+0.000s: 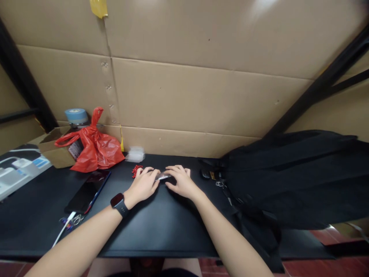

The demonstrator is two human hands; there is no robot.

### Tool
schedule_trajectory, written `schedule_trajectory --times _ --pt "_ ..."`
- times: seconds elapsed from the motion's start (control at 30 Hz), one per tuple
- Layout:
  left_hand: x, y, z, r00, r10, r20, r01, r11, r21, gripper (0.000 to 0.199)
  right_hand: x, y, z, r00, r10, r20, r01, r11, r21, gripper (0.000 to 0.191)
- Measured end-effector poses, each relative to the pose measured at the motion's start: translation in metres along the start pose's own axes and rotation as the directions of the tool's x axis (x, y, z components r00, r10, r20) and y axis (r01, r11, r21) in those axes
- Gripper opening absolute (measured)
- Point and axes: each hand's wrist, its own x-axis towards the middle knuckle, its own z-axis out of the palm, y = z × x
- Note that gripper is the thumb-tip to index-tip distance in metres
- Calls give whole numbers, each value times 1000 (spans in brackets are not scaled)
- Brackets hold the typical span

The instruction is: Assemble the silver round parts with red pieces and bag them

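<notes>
My left hand point(145, 184), with a dark watch point(117, 200) on its wrist, is low over the black tabletop. Its thumb and fingers close on the left end of a small, shiny, clear plastic packet point(163, 176). At the packet's right end, my right hand point(181, 181) holds on with curled fingers. What the packet contains is too small to make out, and the fingers partly cover it. Just left of my left fingers lies a little heap of red pieces point(137, 170). Behind it, against the cardboard, is a stack of clear plastic pieces point(135, 154).
To the left are a phone point(88, 192) on a white cable, a red plastic bag point(99, 148), a cardboard box point(56, 148), a blue-lidded jar point(76, 116) and a power strip point(21, 173). A black backpack point(300, 177) and keys point(220, 184) lie right. Cardboard walls point(184, 96) stand behind.
</notes>
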Motion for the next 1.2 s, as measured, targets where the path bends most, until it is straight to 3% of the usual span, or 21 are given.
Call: schedule_trajectory --times 0.2,0.3,0.37,0.5,0.57,0.73,0.9,0.97,1.07,1.2 --pt "2 -5 -2 995 -88 -38 84 992 -89 30 1 2 12 993 113 -25 -106 974 202 28" --pt "1 -6 -4 996 -82 -43 80 996 -49 29 2 2 14 991 128 -46 -120 980 160 31" --pt "1 -6 -6 997 -72 -38 72 997 -10 27 2 0 11 994 94 -50 -88 990 106 29" --pt "3 -7 -8 997 -64 -33 65 997 34 17 0 -4 5 990 -96 103 83 989 125 14" --pt "3 -7 -9 997 -60 -51 62 997 50 18 -1 -5 5 984 -122 129 106 987 124 13" --pt "2 -7 -17 984 -81 -156 99 989 109 26 8 -5 18 997 -37 61 39 999 -37 28" --pt "-1 -26 -45 958 -217 -186 245 959 145 22 50 -8 31 999 40 37 -28 959 -284 37" --pt "-11 -42 -62 914 -358 -193 387 911 144 20 67 -10 36 996 81 24 -69 943 -324 39" --pt "-41 -63 -84 778 -582 -236 624 757 193 29 80 -12 42 992 121 -22 -121 941 -317 44" --pt "-78 -73 -89 672 -728 -136 731 624 276 63 74 -6 39 990 139 -18 -138 948 -286 43"
